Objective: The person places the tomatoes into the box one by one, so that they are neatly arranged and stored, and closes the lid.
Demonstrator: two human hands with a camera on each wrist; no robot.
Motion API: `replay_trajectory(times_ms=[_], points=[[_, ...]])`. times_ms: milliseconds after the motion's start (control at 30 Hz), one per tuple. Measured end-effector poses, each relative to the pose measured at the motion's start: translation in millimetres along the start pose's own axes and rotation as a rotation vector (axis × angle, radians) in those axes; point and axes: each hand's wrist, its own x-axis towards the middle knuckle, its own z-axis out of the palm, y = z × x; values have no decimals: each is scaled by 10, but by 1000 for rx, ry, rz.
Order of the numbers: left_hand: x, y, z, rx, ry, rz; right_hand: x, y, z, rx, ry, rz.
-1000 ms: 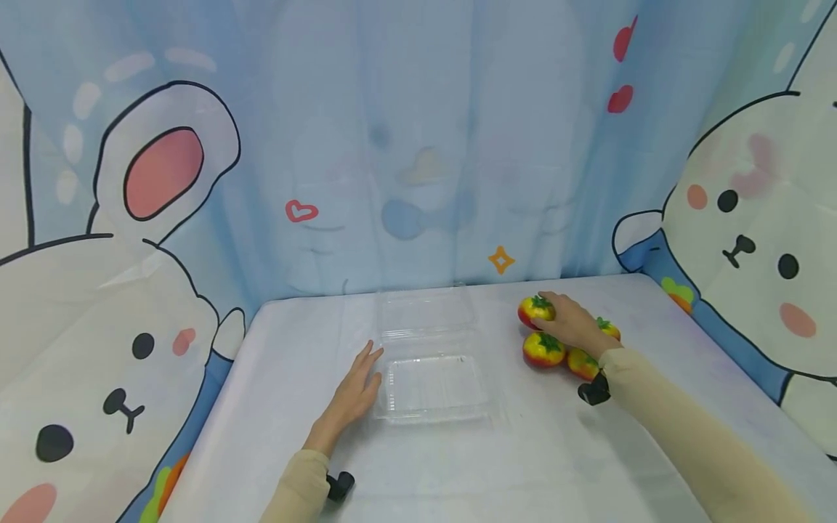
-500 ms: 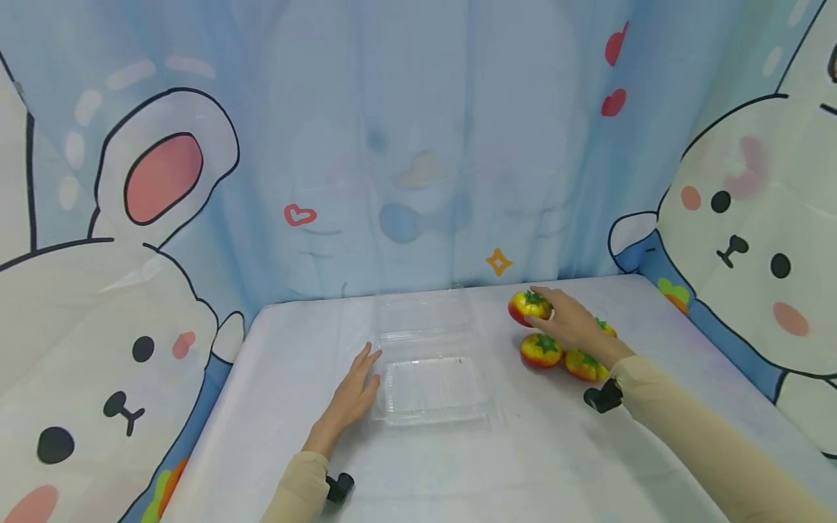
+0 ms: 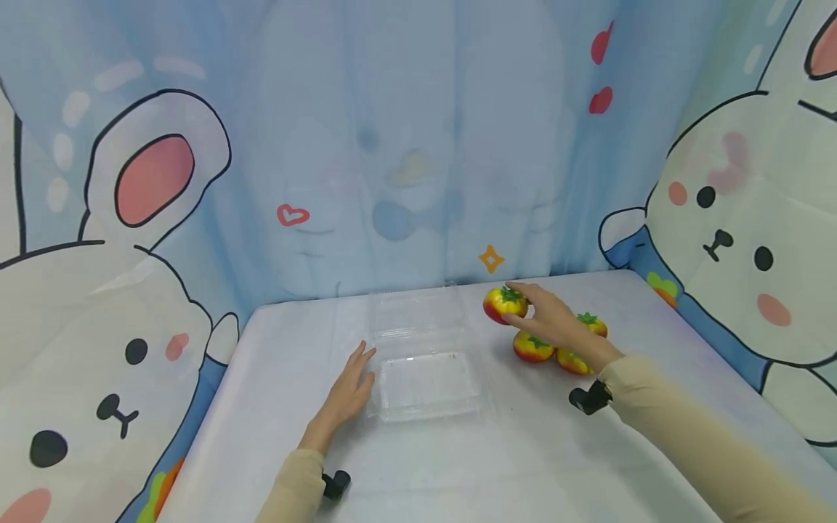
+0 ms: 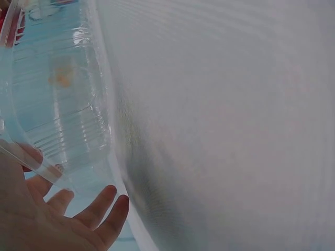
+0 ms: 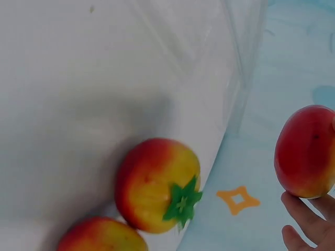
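Observation:
My right hand grips a red and yellow fruit with a green leafy top, raised above the table; the right wrist view shows this fruit between thumb and fingers. Below and right of it lie three similar fruits, one nearest the container, another beside it, the third partly behind my wrist. A clear plastic container lies with its lid spread toward the back. My left hand, fingers extended, is at its left edge; in the left wrist view the fingers are by the clear rim.
The white-covered table ends at the back against a light blue curtain printed with white rabbits on both sides. Black wrist cameras sit on both wrists.
My right hand has lifted the gripped fruit off the table and carried it left, toward the container. The left hand stays by the container's edge. The head view has shifted slightly.

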Motion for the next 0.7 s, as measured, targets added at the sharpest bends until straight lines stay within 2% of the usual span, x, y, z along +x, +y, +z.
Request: replay_trajectory(times_ms=[167,367,700], points=[[-6,-3,6,3,0,-14,16,-150,129,56,6,-18],[8,-4,13,2,13,5,70,-343,335,122,5,-61],[15,-20,25,7,8,6,110,-580,723,161,-28,-105]])
